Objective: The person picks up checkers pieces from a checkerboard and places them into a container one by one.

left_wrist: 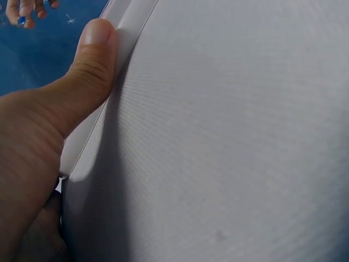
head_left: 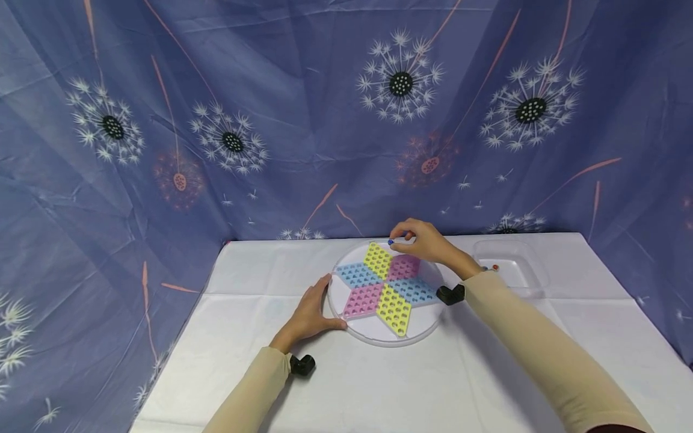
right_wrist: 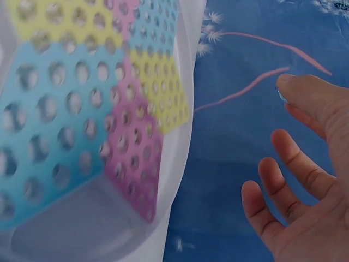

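Observation:
A round white Chinese checkers board (head_left: 368, 332) lies on the table, its star of yellow, pink and blue diamonds dotted with holes. Spread along its left rim, the fingers and thumb of my left hand (head_left: 310, 313) touch the edge. In the left wrist view the extended thumb (left_wrist: 90, 71) lies against the rim. Over the board's far edge, my right hand (head_left: 425, 242) pinches a small blue marble (head_left: 391, 242) between thumb and index finger. The right wrist view shows its other fingers (right_wrist: 275, 172) apart from the marble, which is mostly hidden there.
A clear plastic tray (head_left: 533, 279) stands to the right of the board, partly behind the right forearm, with a red marble (head_left: 495, 267) and another small piece in it. White cloth covers the table (head_left: 390, 391). A blue dandelion-print curtain (head_left: 303, 120) hangs behind the table.

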Motion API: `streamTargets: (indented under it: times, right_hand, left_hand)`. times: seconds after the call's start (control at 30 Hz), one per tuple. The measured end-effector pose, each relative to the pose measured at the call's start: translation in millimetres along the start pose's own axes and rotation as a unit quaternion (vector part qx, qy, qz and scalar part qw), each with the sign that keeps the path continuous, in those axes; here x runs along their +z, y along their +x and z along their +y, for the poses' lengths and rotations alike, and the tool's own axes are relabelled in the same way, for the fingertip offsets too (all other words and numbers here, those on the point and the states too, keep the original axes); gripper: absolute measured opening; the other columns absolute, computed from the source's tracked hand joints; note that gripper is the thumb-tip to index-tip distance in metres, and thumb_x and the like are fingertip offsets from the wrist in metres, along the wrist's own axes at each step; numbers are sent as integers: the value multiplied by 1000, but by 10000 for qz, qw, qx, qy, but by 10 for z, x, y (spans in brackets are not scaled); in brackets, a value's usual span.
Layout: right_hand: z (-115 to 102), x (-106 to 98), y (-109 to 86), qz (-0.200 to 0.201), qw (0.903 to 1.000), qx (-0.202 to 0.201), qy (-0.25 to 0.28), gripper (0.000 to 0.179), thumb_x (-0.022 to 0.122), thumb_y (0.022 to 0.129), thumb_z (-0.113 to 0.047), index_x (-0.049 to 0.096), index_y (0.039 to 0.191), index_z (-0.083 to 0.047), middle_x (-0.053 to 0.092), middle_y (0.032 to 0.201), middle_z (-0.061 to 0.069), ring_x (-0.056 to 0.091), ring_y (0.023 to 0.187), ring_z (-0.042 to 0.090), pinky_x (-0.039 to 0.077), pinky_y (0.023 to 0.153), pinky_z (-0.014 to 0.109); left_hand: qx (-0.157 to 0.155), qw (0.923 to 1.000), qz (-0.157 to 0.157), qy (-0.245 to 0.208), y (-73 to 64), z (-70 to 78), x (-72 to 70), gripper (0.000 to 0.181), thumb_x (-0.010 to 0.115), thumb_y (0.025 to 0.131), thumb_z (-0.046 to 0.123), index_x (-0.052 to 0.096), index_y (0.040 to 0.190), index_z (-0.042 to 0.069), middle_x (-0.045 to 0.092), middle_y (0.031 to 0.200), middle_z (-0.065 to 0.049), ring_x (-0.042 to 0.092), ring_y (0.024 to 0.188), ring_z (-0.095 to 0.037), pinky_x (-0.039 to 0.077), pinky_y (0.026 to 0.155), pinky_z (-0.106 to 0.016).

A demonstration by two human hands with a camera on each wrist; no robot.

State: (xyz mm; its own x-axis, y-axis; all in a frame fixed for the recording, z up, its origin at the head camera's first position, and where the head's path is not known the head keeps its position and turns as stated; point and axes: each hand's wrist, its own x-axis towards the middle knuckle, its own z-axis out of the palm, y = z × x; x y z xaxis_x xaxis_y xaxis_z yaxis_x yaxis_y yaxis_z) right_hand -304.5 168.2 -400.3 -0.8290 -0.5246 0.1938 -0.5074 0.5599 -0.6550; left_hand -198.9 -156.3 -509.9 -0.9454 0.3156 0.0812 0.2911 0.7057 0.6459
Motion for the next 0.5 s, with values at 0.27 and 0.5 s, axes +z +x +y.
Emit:
streamTargets:
  times: [0.27, 0.5]
  right_hand:
    - [206, -225, -258, 180, 9995, 276, -35, 18, 74, 88, -28, 70, 105, -22, 61, 112, 6, 55, 94, 24, 50, 77, 40]
    - [393, -473, -516, 420, 9975, 507, -267, 24, 73, 88, -33, 70, 108, -20, 60, 114, 5, 55, 96, 24, 51, 80, 42]
  left_hand:
    - [-49, 9999, -98, -24, -10, 18, -12, 125, 89, 61, 52, 19, 156, 10, 25, 159, -9, 27, 142, -33, 24, 116, -47]
    - [-64, 9999, -84, -72, -30, 48, -32, 125, 89, 61, 51, 19, 156, 10, 25, 159, -10, 25, 143, -36, 23, 116, -48]
